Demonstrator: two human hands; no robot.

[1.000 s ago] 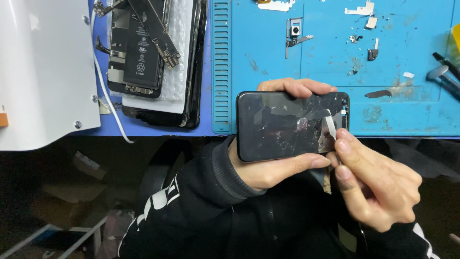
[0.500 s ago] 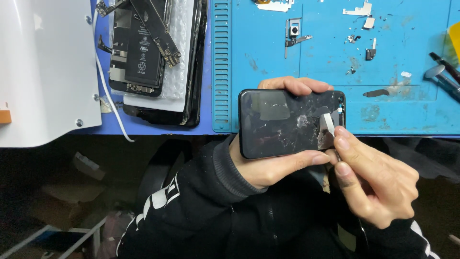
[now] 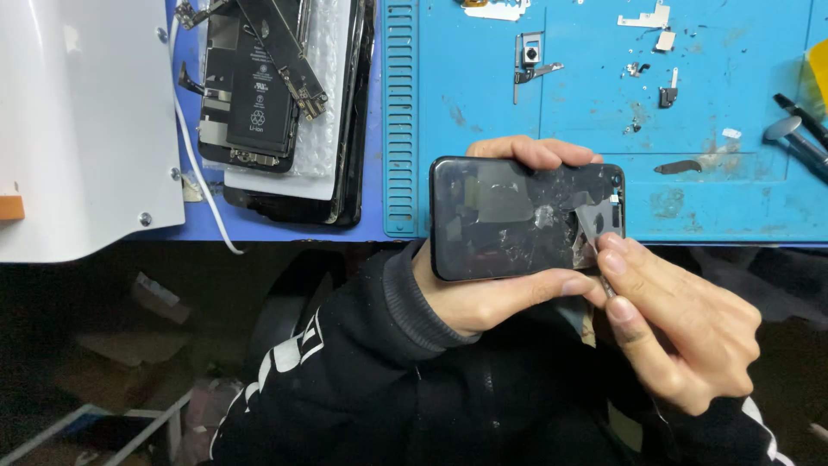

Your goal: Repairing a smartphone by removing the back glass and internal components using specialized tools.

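Note:
My left hand (image 3: 492, 298) grips a black phone (image 3: 504, 220) with a shattered glass back, held flat just over the near edge of the blue work mat (image 3: 595, 112). Fingers curl over its far edge and the thumb presses its near edge. My right hand (image 3: 677, 332) pinches a thin metal scraper blade (image 3: 589, 223), whose tip lies on the cracked glass near the phone's right end. Pale scratched patches spread around the blade.
An opened phone with battery and boards exposed (image 3: 259, 86) lies at the back left on a stack of black panels. A white device (image 3: 82, 129) fills the left. Small metal parts (image 3: 535, 60) and tools (image 3: 798, 129) lie on the mat.
The phone has shifted slightly left and toward me in my left hand. The blade has stayed at the phone's right end, working the cracked glass.

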